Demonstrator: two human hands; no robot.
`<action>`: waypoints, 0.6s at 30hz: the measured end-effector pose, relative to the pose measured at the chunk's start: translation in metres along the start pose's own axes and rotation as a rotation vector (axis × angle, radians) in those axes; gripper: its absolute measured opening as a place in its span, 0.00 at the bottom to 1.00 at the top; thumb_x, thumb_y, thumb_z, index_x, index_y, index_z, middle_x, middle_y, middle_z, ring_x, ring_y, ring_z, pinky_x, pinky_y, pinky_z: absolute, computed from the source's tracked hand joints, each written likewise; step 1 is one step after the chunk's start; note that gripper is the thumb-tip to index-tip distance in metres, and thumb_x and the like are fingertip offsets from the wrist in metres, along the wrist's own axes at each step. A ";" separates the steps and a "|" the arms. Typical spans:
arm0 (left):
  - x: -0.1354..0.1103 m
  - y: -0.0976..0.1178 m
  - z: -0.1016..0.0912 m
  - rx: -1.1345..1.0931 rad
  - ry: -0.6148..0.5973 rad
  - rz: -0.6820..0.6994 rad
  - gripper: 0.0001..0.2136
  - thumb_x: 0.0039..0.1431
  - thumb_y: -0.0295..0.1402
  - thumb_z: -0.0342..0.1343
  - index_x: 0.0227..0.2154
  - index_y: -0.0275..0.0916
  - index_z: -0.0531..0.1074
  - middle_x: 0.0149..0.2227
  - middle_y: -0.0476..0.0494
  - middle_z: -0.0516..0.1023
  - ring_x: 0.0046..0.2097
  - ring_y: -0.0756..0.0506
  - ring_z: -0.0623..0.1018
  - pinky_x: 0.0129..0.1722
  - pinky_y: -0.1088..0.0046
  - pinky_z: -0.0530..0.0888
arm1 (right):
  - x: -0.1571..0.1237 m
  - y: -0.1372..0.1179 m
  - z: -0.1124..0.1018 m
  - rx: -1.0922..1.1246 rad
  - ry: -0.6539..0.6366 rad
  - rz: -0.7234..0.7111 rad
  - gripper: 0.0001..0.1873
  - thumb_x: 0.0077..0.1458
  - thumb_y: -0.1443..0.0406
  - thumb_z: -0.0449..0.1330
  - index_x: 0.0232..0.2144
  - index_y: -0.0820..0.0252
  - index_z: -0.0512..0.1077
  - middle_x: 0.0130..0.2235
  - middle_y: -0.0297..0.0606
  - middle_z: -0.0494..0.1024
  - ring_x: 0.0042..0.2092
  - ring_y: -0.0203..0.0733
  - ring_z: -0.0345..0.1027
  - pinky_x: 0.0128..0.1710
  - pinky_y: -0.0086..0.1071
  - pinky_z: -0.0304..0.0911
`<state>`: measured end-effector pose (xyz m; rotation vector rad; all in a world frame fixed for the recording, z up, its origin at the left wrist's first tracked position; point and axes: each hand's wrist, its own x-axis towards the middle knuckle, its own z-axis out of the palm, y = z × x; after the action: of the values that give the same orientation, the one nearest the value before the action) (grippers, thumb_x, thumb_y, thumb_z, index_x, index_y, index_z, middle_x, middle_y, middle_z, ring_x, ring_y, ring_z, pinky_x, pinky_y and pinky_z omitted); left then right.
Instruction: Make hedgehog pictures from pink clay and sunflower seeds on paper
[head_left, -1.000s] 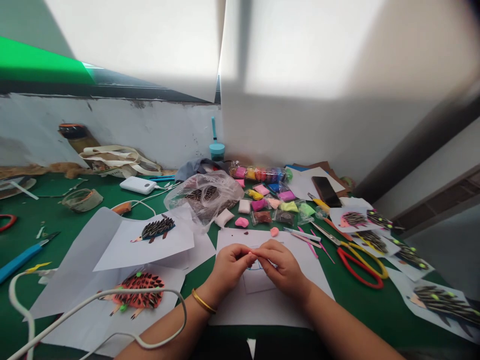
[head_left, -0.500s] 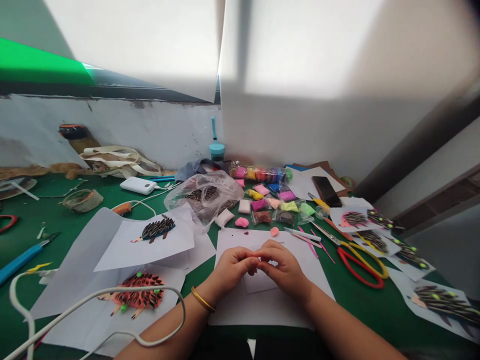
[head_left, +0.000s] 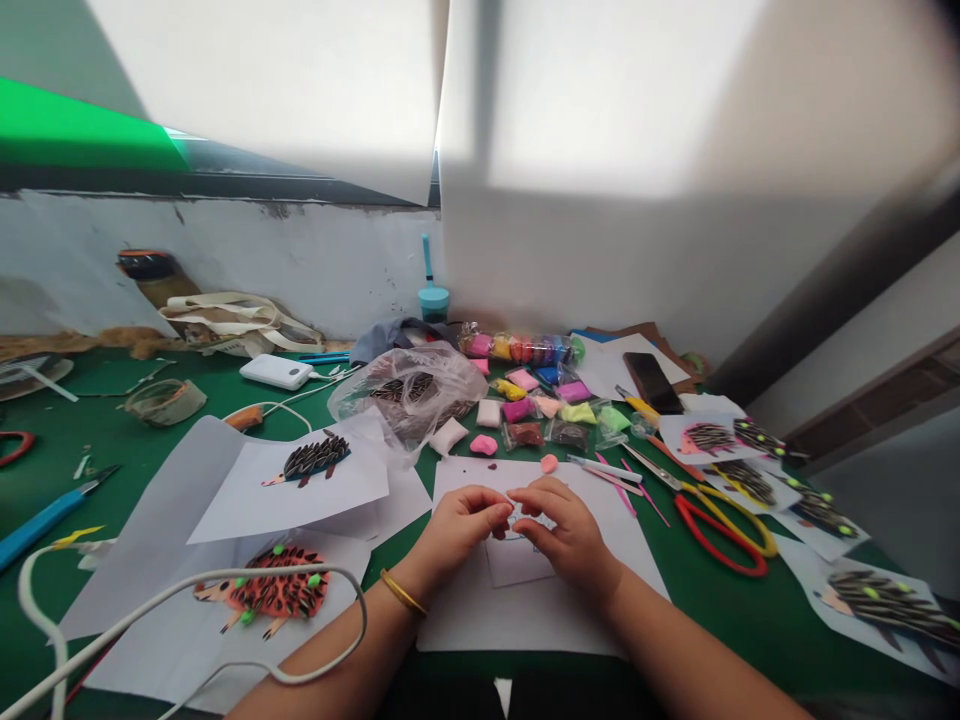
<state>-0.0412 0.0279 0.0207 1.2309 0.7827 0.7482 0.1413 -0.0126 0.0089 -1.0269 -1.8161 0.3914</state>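
My left hand point(head_left: 466, 522) is closed in a pinch over the white sheet point(head_left: 465, 620); anything between its thumb and fingertips is too small or hidden to make out. Close beside it, my right hand point(head_left: 566, 530) has its thumb and index finger apart, with nothing visible in them. Under my hands lies a smaller paper point(head_left: 517, 570) with a blue line drawing, partly covered by the fingers. Just beyond, a peach lump of clay point(head_left: 549, 463) and a dark crumb point(head_left: 492, 465) rest at the sheet's far edge, with a pink clay lump point(head_left: 484, 445) behind.
Bagged coloured clay point(head_left: 517, 410) and a plastic bag of seeds point(head_left: 409, 395) stand behind the sheet. Scissors point(head_left: 724, 515) and a white-handled tool point(head_left: 607, 472) lie right. Hedgehog pictures point(head_left: 281, 590) flank both sides. A white cable point(head_left: 187, 582) loops over my left forearm.
My hands have parted slightly at the fingertips. The right thumb and index finger have spread, showing more of the blue drawing, while the left stays pinched.
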 end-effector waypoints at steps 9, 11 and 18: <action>0.000 0.001 0.001 0.051 -0.058 0.016 0.14 0.54 0.44 0.61 0.30 0.35 0.77 0.25 0.45 0.76 0.29 0.48 0.72 0.33 0.73 0.67 | -0.001 0.003 0.002 0.054 -0.013 0.096 0.13 0.59 0.56 0.60 0.44 0.54 0.75 0.33 0.36 0.74 0.35 0.41 0.68 0.37 0.36 0.66; 0.000 0.001 0.001 0.051 -0.086 0.025 0.14 0.55 0.43 0.61 0.31 0.35 0.77 0.26 0.45 0.76 0.30 0.48 0.72 0.33 0.73 0.67 | -0.001 0.004 0.003 0.047 -0.006 0.102 0.14 0.59 0.55 0.61 0.44 0.54 0.75 0.32 0.36 0.73 0.35 0.41 0.68 0.36 0.36 0.66; 0.000 -0.004 -0.001 0.068 -0.020 0.029 0.14 0.51 0.43 0.63 0.25 0.36 0.75 0.23 0.47 0.75 0.28 0.48 0.72 0.32 0.73 0.69 | 0.000 0.004 0.003 0.045 0.008 0.065 0.19 0.57 0.50 0.60 0.44 0.55 0.75 0.31 0.37 0.73 0.34 0.41 0.67 0.33 0.35 0.65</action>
<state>-0.0415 0.0274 0.0166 1.3117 0.7807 0.7371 0.1406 -0.0103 0.0049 -1.0571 -1.7628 0.4648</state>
